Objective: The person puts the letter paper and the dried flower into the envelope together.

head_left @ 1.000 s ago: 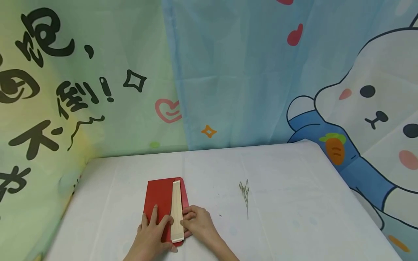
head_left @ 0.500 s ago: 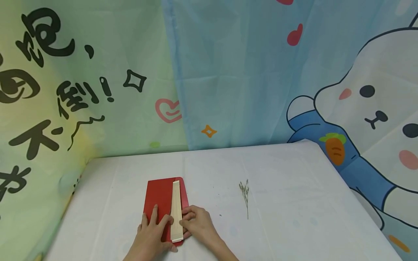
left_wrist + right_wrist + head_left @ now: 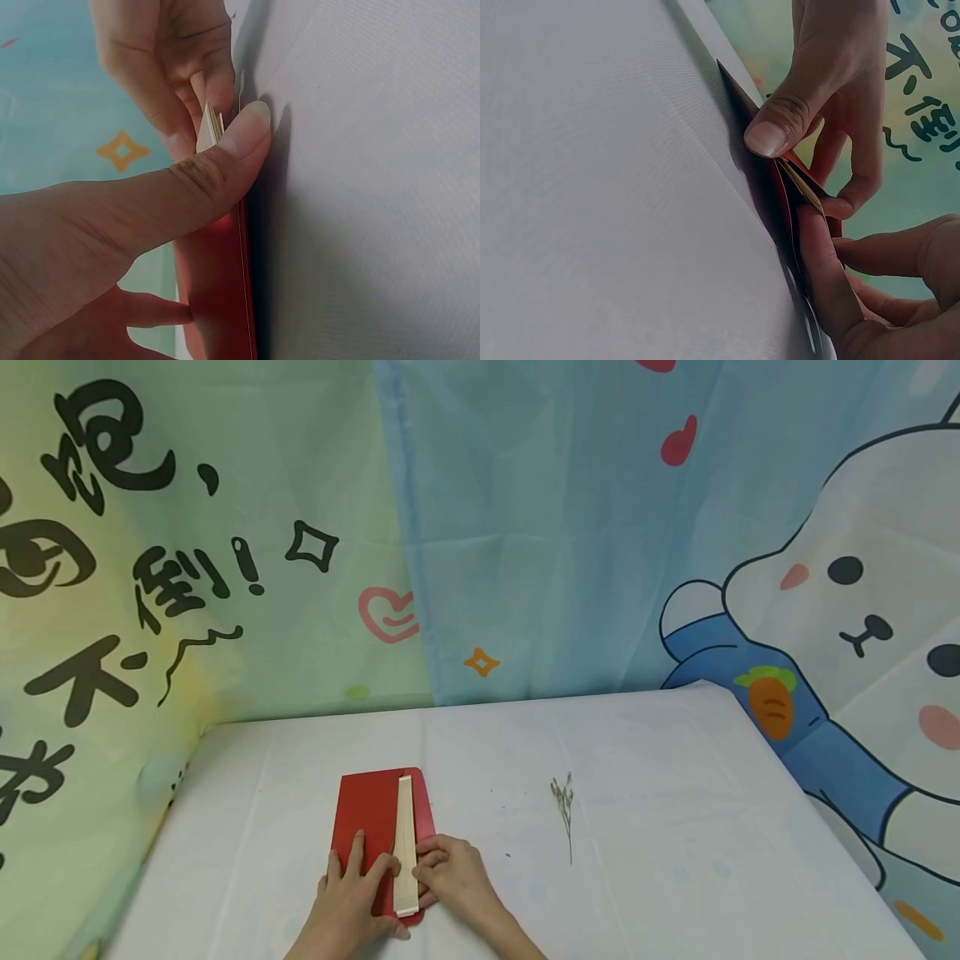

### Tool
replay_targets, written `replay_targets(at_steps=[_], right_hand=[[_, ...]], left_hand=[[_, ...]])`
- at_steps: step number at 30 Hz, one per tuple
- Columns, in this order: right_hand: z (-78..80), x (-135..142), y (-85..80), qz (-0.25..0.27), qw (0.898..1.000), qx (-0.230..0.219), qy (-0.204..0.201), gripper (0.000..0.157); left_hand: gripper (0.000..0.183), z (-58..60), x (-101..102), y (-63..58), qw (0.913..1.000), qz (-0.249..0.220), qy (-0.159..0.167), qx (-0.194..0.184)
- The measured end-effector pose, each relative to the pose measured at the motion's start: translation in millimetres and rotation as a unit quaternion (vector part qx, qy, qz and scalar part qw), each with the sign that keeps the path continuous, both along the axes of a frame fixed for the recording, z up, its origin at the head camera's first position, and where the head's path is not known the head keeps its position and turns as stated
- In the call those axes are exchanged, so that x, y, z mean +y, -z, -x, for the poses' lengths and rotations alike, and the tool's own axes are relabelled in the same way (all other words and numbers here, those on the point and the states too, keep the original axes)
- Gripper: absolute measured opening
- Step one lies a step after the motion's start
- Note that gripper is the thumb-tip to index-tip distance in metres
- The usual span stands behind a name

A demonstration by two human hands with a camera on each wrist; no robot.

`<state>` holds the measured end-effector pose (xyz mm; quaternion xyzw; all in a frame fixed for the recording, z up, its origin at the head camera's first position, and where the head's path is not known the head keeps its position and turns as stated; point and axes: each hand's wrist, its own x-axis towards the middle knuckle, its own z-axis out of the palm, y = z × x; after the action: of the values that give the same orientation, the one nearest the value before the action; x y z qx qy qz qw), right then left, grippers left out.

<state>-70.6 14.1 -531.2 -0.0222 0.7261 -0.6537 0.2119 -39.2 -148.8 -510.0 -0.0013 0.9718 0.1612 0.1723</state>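
A flat red paper envelope [image 3: 367, 802] with a rounded flap along its right side lies on the white cloth. Along that side a long cream strip of folded paper [image 3: 405, 827] rests on it, several thin layers showing at its end in the left wrist view. My left hand [image 3: 345, 893] holds the envelope, fingers spread over the red face, index finger bent to the strip's left edge and thumb at the near end. From the right, my right hand [image 3: 461, 877] pinches the strip's right edge. Its lower fingers are partly hidden beside the flap.
A small dried flower sprig [image 3: 564, 814] lies on the white cloth [image 3: 675, 827] to the right of my hands. Tiny dark specks dot the cloth near it. A printed curtain [image 3: 525, 527] hangs behind the table and along its left side.
The strip's right edge has shifted slightly left, and the visible strip looks a little narrower. My right fingertips moved a touch left with it; my left hand keeps its place.
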Motion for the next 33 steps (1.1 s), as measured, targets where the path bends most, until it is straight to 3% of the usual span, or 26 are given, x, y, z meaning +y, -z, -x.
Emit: replay_targets(at_steps=[33], right_hand=[[-0.8,-4.0,5.2,0.013,1.000,0.001,0.014,0.028]], left_hand=[[0.069,-3.9,-2.5,3.5,0.9993,-0.019,0.000,0.032]])
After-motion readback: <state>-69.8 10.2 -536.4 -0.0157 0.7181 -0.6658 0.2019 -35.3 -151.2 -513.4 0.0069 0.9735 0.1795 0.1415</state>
